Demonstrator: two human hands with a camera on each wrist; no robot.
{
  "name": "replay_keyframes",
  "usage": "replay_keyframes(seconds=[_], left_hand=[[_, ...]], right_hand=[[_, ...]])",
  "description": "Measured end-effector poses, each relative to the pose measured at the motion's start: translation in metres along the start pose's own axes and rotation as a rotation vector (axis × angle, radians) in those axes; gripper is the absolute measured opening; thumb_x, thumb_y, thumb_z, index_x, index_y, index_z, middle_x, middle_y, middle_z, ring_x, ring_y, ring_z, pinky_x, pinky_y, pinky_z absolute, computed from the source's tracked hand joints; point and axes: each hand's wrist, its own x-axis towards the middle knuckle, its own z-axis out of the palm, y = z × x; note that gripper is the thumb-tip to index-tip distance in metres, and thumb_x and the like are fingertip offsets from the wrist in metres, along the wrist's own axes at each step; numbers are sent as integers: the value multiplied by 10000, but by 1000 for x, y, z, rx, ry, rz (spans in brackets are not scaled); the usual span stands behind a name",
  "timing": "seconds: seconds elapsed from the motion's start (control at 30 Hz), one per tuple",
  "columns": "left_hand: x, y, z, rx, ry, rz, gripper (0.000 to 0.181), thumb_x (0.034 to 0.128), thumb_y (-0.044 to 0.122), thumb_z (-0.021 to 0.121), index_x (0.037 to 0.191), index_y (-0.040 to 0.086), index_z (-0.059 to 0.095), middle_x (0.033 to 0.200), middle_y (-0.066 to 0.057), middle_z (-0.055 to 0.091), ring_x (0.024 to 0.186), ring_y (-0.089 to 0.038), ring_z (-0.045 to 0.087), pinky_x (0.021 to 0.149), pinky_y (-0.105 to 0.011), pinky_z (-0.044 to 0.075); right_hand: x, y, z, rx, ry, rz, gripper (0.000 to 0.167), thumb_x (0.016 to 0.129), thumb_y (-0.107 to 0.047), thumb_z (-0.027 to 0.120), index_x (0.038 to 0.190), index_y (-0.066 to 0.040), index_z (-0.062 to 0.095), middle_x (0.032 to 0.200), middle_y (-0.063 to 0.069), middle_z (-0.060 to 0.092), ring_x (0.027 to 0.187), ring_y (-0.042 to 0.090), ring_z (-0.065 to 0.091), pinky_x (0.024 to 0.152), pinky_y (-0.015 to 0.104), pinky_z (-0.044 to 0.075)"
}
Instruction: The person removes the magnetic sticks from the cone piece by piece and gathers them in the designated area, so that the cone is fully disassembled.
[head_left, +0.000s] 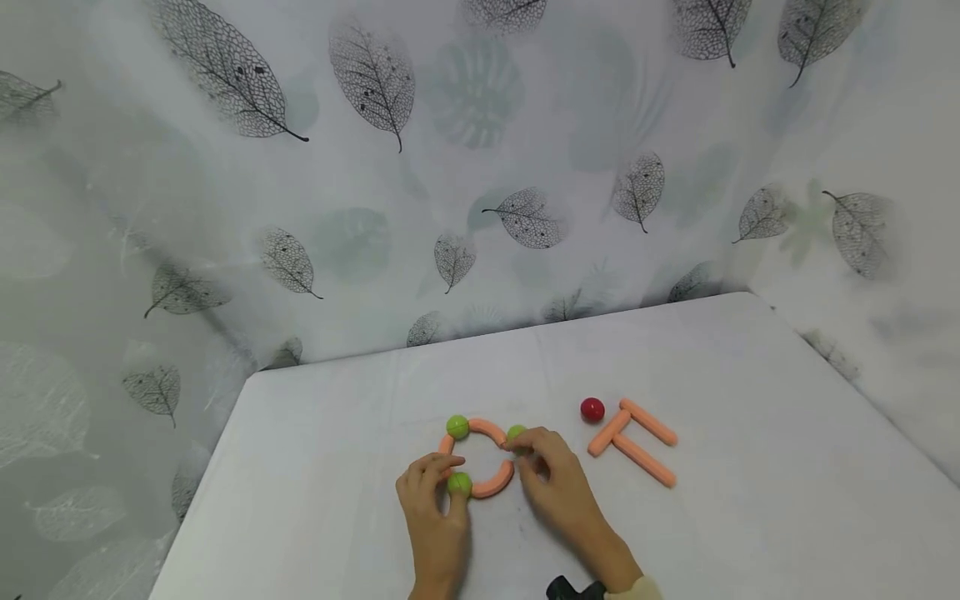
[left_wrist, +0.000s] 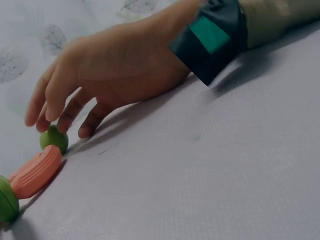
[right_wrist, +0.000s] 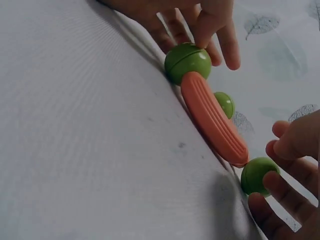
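A ring of curved orange toy rods (head_left: pixel 492 482) and green toy balls lies on the white table. My left hand (head_left: pixel 435 508) curls its thumb and fingers round the near green ball (head_left: pixel 460 484), which also shows in the right wrist view (right_wrist: pixel 188 62). On the ring's right side, my right hand (head_left: pixel 561 483) has its fingers at another green ball (right_wrist: pixel 260 176), partly hidden by them in the head view. One curved rod (right_wrist: pixel 212 117) reaches from the left hand's ball towards the right hand's ball. A third green ball (head_left: pixel 457 427) sits on the far side.
Right of the ring lie a red ball (head_left: pixel 592 409) and several straight orange rods (head_left: pixel 645 461) laid against each other. A leaf-patterned curtain (head_left: pixel 360 275) hangs behind the table (head_left: pixel 322 483) and along its sides.
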Motion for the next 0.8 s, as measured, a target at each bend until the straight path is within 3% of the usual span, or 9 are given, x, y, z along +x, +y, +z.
replay_keyframes(seconds=[0.13, 0.27, 0.47, 0.8], left_hand=[[3, -1, 2, -30, -9, -56, 356, 803, -126, 665, 1056, 109, 752, 1249, -66, 656, 1155, -129, 451, 929, -320, 403], [7, 0, 3, -31, -41, -60, 355, 803, -117, 640, 1048, 108, 765, 1248, -61, 696, 1202, -215, 523, 993, -366, 407], [10, 2, 0, 13, -21, -70, 348, 780, -104, 642, 986, 138, 784, 1182, -53, 746, 1172, -286, 597, 1000, -455, 427], [3, 6, -3, 29, -43, -95, 336, 757, -122, 648, 917, 147, 771, 1022, 18, 731, 1045, -199, 565, 903, -368, 429]], right_hand=[[3, 3, -1, -70, -97, -154, 300, 864, 43, 742, 1065, -179, 744, 1143, -38, 731, 1053, 118, 605, 917, 329, 524], [6, 1, -1, -137, -165, -217, 235, 870, -53, 787, 1055, -194, 762, 1130, -78, 732, 1130, 132, 618, 974, 400, 524], [6, -3, 3, -229, -254, -225, 208, 860, -211, 832, 1056, -234, 769, 1099, -134, 729, 1160, 141, 625, 886, 424, 511], [-4, -4, 11, -299, -276, -227, 255, 824, -340, 873, 1050, -282, 771, 1053, -130, 670, 1153, 136, 584, 924, 427, 481]])
